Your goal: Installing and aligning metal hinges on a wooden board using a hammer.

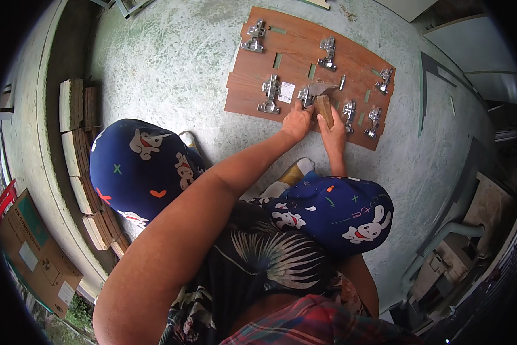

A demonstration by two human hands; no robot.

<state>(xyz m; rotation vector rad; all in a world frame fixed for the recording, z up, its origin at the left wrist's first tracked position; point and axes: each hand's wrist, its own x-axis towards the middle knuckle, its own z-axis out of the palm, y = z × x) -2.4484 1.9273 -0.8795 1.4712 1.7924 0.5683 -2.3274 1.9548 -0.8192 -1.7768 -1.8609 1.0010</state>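
A brown wood-grain board (293, 60) lies on the floor in front of me, with several metal cabinet hinges on it. My left hand (297, 122) is closed, its fingertips gripping one hinge (305, 95) near the board's near edge. In my right hand (334, 132) is a piece of wood (324, 110), held between thumb and fingers just right of that hinge. Beyond the wood shows a flat grey shape (323, 88); whether the two are joined I cannot tell. A small metal rod (342, 82) lies on the board nearby.
More hinges (270, 94) sit left, right and far on the board, beside a white label (286, 92) and green slots. My knees in blue patterned fabric (146, 161) flank my arms. Stacked wooden pieces (80, 149) line the left wall, near a cardboard box (37, 253). Machinery (442, 264) stands lower right.
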